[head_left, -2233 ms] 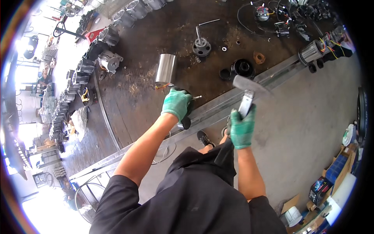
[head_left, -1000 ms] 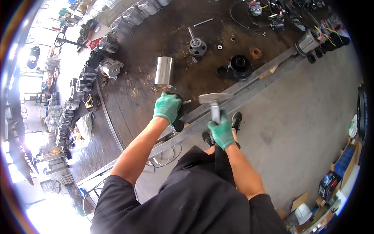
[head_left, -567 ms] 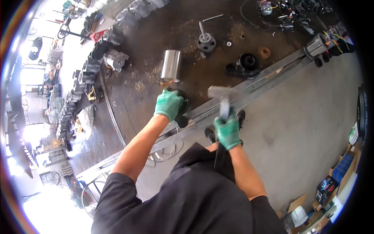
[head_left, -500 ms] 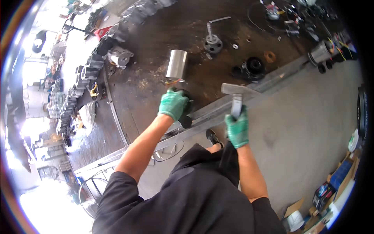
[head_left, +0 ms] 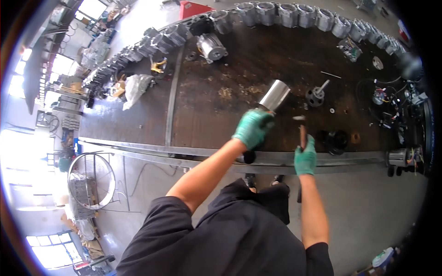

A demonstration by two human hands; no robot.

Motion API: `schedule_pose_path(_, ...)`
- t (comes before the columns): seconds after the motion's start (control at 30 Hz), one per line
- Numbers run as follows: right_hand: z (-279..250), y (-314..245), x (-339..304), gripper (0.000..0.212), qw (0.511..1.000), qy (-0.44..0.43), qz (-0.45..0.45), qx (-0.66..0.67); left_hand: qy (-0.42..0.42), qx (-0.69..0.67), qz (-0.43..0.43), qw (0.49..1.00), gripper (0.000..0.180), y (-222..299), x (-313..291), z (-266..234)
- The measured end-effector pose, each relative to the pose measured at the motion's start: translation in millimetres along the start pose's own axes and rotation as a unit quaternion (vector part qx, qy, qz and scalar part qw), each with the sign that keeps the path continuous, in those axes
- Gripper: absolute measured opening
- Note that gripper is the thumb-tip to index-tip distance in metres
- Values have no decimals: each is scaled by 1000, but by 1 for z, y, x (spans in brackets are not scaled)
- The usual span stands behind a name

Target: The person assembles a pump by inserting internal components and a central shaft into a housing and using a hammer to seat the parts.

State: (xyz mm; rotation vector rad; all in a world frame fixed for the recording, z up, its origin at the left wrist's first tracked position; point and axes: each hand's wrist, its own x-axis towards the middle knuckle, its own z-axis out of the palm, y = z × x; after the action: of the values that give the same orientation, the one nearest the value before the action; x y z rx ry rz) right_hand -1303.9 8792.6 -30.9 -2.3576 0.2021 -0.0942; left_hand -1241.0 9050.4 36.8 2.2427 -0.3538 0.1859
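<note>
My left hand (head_left: 253, 129), in a green glove, is closed at the near end of a shiny metal cylinder (head_left: 275, 95) lying on the workbench. Its fingers wrap round a dark part mostly hidden under the glove; a black round piece (head_left: 249, 157) shows below it at the bench edge. My right hand (head_left: 305, 158), gloved likewise, grips a hammer (head_left: 302, 131) by the handle, head up over the bench's front edge. To its right stands a black ring-shaped housing (head_left: 337, 141). Beyond is a round metal flange with a shaft (head_left: 316, 95).
The dark workbench (head_left: 207, 115) has a metal front rail. Several grey motor housings (head_left: 287, 16) line its far edge. A finned motor body (head_left: 212, 48) stands at the back left. Wires and small parts (head_left: 382, 99) lie at right, near a wired cylinder (head_left: 398, 157).
My view has turned and shifted, so the bench now runs across it. The hammer is still in my right hand, its head now over the bench. My left hand stays beside the metal cylinder.
</note>
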Motion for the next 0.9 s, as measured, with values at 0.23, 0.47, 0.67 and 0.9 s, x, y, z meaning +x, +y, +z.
schedule_pose_path(0.23, 5, -15, 23, 45, 970, 13, -150, -190, 157, -394, -348, 836, 21, -44, -52, -56)
schedule_pose_path(0.47, 6, -132, -22, 37, 913, -304, -168, 214, 192, -456, -319, 809, 29, -2, -99, -49)
schedule_pose_path(0.67, 8, -132, -35, 31, 951, -232, -195, 55, 155, -435, -357, 812, 25, 18, -110, -18)
schedule_pose_path(0.9, 11, -100, -15, 21, 915, -327, -154, -179, 151, -99, -179, 967, 41, 16, -96, 2)
